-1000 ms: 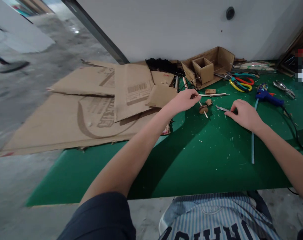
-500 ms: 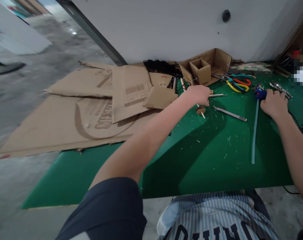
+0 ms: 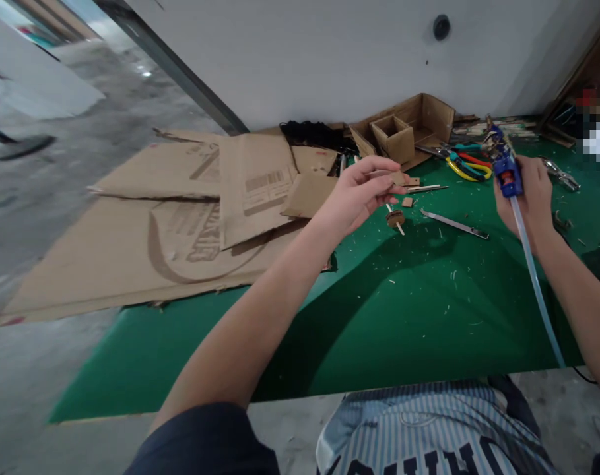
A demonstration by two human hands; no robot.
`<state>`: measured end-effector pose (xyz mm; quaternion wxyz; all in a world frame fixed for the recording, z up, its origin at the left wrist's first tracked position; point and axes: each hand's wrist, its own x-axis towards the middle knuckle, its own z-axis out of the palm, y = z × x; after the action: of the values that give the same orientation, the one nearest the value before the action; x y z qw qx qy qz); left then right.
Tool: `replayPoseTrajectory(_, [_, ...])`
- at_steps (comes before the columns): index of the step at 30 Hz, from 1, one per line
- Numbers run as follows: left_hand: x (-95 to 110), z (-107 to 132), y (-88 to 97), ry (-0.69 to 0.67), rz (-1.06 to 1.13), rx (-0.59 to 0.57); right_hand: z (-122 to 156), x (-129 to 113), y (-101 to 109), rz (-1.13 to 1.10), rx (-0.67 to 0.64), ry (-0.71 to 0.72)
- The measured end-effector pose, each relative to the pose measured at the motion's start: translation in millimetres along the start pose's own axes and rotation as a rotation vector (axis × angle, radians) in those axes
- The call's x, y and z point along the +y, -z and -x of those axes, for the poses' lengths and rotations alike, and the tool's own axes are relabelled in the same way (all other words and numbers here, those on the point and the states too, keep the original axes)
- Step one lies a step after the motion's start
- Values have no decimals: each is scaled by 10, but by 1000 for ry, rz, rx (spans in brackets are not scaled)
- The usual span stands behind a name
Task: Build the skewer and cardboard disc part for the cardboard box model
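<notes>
My left hand (image 3: 360, 191) is raised over the green table (image 3: 389, 316), its fingertips pinched on a small brown cardboard piece (image 3: 397, 178). My right hand (image 3: 527, 194) is closed round a blue glue gun (image 3: 503, 166), lifted off the table, with a pale glue stick (image 3: 534, 284) trailing back from it. Between the hands lie a small cardboard wheel on a wooden stick (image 3: 395, 218) and a grey utility knife (image 3: 455, 225).
Large flattened cardboard sheets (image 3: 171, 218) cover the table's left end. Small open cardboard boxes (image 3: 403, 135) stand by the wall. Scissors with coloured handles (image 3: 470, 166) and pliers (image 3: 560, 175) lie at the back right. Scraps litter the green surface.
My right hand moved right, gripped the glue gun and lifted it. My left hand picked up a small cardboard piece and raised it.
</notes>
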<state>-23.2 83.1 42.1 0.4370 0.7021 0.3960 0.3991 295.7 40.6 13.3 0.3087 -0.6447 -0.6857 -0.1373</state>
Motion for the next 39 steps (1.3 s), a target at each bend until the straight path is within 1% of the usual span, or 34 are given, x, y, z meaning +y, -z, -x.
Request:
replayPoseTrajectory(3, [-79,60,24,37,155,91,107,-161,21,-36,-61,143])
replayPoseTrajectory(4, [-98,53,33,47,214,112,135,-184,8,-53,-57,199])
replayPoseTrajectory(6, [-122,22,42,77,347,148,170,-192,-40,-115,10,312])
replayPoseTrajectory(8, [-130,-7,36,103,440,179,185,-182,-97,-209,112,417])
replayPoseTrajectory(9, [-129,-14,28,103,455,191,188,-180,-120,-252,150,457])
replayPoseTrajectory(11, [-117,-13,8,75,429,210,195,-190,-150,-310,170,497])
replayPoseTrajectory(15, [-63,21,-21,-30,273,227,226,-250,-160,-334,106,510])
replayPoseTrajectory(17, [-32,37,-27,-45,225,198,244,-281,-159,-329,95,524])
replayPoseTrajectory(21, [8,52,-33,12,251,76,261,-325,-156,-301,88,575])
replayPoseTrajectory(23, [19,58,-38,56,280,45,263,-338,-152,-301,84,582])
replayPoseTrajectory(28, [40,78,-70,177,339,38,275,-355,-144,-300,53,593])
replayPoseTrajectory(33, [39,86,-106,210,384,8,290,-367,-151,-295,38,585])
replayPoseTrajectory(39, [34,90,-110,264,411,14,302,-367,-156,-314,26,536])
